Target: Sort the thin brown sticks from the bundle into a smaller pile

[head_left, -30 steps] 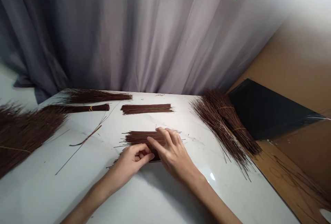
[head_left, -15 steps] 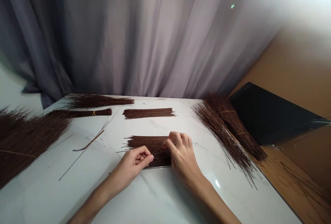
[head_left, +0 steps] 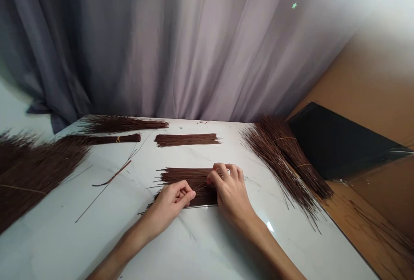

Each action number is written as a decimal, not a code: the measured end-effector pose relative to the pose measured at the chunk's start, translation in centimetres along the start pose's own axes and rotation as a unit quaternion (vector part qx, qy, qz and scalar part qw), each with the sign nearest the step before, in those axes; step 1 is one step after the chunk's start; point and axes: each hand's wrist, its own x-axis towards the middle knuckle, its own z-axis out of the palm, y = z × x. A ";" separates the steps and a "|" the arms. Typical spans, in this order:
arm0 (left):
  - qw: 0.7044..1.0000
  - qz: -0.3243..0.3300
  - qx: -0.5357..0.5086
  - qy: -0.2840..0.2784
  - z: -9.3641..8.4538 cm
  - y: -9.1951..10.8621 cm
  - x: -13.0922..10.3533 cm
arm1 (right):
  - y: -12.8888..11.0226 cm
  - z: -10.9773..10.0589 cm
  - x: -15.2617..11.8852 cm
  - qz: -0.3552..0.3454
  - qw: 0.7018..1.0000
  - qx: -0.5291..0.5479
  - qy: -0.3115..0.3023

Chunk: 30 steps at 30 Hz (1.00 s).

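Note:
A flat pile of thin brown twigs (head_left: 184,175) lies crosswise on the white table in front of me. Over its near left part is my left hand (head_left: 174,200), thumb and index finger pinched together and the other fingers curled. My right hand (head_left: 230,187) is bent over the pile's right end, its thumb and index finger also closed. A single thin twig (head_left: 202,185) seems to run between the two pinches, just above the pile. The right end of the pile is hidden behind my right hand.
Behind the pile lies a second trimmed twig bundle (head_left: 187,140). Bushy bundles lie left (head_left: 35,181) and right (head_left: 281,168), with a yellow-tied bundle (head_left: 129,138) at back left. Loose twigs (head_left: 111,178) cross the white table (head_left: 181,245). A grey curtain (head_left: 181,47) hangs behind.
The view has shifted slightly. Both hands keep nearly the same place and pinched pose over the pile, and a little more of the pile's near left end shows.

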 end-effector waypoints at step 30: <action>0.938 -0.003 -0.323 0.123 1.1 0.2 0.9 | -4.7 -1.0 0.2 0.176 0.811 0.540 -0.143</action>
